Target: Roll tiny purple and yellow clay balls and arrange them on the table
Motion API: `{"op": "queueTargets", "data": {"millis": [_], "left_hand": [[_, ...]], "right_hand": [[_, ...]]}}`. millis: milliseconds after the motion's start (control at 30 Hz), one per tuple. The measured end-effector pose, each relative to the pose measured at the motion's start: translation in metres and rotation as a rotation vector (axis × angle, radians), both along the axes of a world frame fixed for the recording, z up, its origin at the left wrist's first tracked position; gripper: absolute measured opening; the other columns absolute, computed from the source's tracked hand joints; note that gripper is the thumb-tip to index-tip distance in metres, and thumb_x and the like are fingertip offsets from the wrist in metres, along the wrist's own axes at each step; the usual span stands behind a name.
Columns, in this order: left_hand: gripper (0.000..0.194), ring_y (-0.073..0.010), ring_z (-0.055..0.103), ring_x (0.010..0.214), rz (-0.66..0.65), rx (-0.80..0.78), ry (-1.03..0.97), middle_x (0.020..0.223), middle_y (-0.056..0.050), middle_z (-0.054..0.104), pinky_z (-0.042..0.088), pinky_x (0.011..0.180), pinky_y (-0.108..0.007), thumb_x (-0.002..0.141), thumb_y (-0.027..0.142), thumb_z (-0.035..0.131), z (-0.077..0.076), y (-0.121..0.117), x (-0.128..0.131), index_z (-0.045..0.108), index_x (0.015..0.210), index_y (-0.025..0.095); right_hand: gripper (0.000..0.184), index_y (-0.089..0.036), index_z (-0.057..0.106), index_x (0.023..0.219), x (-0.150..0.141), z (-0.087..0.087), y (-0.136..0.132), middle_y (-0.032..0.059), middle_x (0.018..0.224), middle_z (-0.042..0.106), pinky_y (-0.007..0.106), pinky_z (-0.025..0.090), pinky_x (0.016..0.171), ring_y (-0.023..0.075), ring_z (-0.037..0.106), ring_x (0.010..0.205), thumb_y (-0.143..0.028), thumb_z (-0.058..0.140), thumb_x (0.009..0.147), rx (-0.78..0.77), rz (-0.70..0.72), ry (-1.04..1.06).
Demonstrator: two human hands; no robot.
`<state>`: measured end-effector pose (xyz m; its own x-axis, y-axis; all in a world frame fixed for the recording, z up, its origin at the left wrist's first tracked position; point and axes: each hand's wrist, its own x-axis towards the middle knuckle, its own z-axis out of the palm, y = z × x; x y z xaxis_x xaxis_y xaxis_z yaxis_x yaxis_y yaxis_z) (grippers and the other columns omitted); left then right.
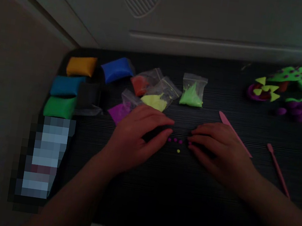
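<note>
In the head view a short row of tiny purple clay balls (175, 140) lies on the dark table between my hands. Just below the row rests one small yellow clay ball (178, 151). My left hand (137, 137) is at the row's left end, thumb and forefinger slightly apart with nothing visible between them. At the other end, my right hand (219, 147) has its fingertips pinched around a purple clay ball (190, 143). Beside the right hand, partly behind it, lies a pink modelling knife (226, 118). A purple clay bag (118, 113) is partly covered by my left hand.
Opened bags of red (139, 84), yellow (155, 101) and light green clay (191, 97) lie behind. Several coloured packets (81, 66) and a blurred-out object (46, 158) line the left. Right are finished clay shapes (299, 109) and a second pink tool (278, 168).
</note>
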<state>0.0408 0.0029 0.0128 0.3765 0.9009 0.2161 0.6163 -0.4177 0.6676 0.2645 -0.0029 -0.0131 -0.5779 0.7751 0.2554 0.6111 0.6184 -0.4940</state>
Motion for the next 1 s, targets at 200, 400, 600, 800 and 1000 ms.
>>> {"op": "queueTargets", "data": {"millis": [200, 400, 600, 800, 1000], "left_hand": [[0.021, -0.0181, 0.056, 0.085, -0.025, 0.006, 0.033, 0.09, -0.003, 0.064, 0.039, 0.081, -0.033, 0.075, 0.021, 0.056, 0.0006, -0.0017, 0.0014, 0.064, 0.095, 0.023], [0.023, -0.0194, 0.054, 0.088, -0.059, -0.048, 0.102, 0.093, -0.003, 0.062, 0.038, 0.083, -0.033, 0.075, 0.024, 0.056, 0.001, -0.0015, -0.0048, 0.063, 0.097, 0.023], [0.02, -0.0196, 0.052, 0.084, -0.129, -0.067, 0.193, 0.087, -0.003, 0.061, 0.038, 0.079, -0.033, 0.073, 0.028, 0.058, 0.0018, -0.0024, -0.0082, 0.063, 0.092, 0.023], [0.025, -0.0222, 0.051, 0.088, -0.173, -0.055, 0.341, 0.089, -0.004, 0.061, 0.039, 0.079, -0.037, 0.074, 0.034, 0.058, -0.0022, -0.0023, -0.0057, 0.06, 0.094, 0.02], [0.022, -0.021, 0.052, 0.088, -0.188, -0.047, 0.401, 0.09, -0.004, 0.06, 0.041, 0.078, -0.037, 0.076, 0.032, 0.054, -0.0014, -0.0022, -0.0047, 0.059, 0.094, 0.02]], "right_hand": [[0.022, -0.022, 0.062, 0.096, 0.0019, 0.0016, 0.0, 0.0046, 0.101, 0.063, 0.042, 0.043, 0.086, 0.0219, 0.055, 0.099, -0.023, 0.061, 0.074, -0.006, 0.023, -0.052], [0.032, -0.02, 0.06, 0.104, 0.004, 0.0046, -0.0021, 0.0065, 0.104, 0.061, 0.04, 0.043, 0.09, 0.0217, 0.053, 0.103, -0.025, 0.063, 0.072, -0.028, 0.009, -0.071], [0.028, -0.017, 0.061, 0.098, 0.001, 0.0071, -0.0052, 0.0085, 0.102, 0.061, 0.038, 0.044, 0.089, 0.0212, 0.055, 0.1, -0.027, 0.064, 0.072, -0.038, -0.054, -0.046], [0.021, -0.016, 0.062, 0.091, -0.0055, 0.006, -0.0048, 0.0083, 0.099, 0.062, 0.038, 0.045, 0.086, 0.021, 0.055, 0.096, -0.026, 0.063, 0.072, 0.028, -0.066, -0.08], [0.018, -0.017, 0.062, 0.091, -0.0052, 0.0062, -0.0046, 0.0067, 0.097, 0.064, 0.038, 0.044, 0.088, 0.0204, 0.056, 0.097, -0.02, 0.062, 0.073, 0.058, -0.033, -0.084]]}}
